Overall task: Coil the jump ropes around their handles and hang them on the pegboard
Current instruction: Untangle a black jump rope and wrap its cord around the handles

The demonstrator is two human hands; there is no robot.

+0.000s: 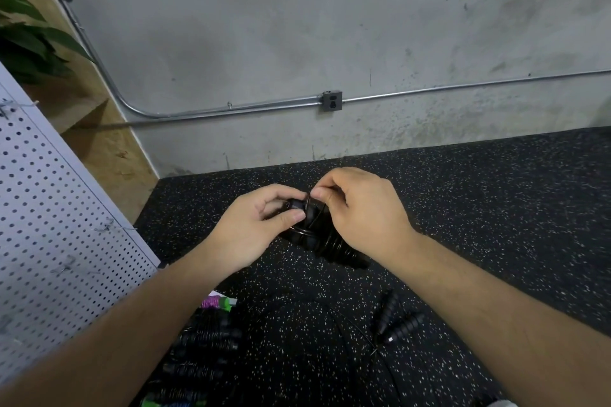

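Our forearms (132,324) reach in from below to the left grip (251,225), fingers and thumb curled round one end of the black jump rope handles (325,241), and the right grip (360,208), pinching the thin cord (305,231) just above them. We hold the bundle between both grips, over the speckled floor (496,208). Below the right grip lie two loose handles (396,317); below the left, wound ropes (205,340); left of it, the pegboard (49,225).
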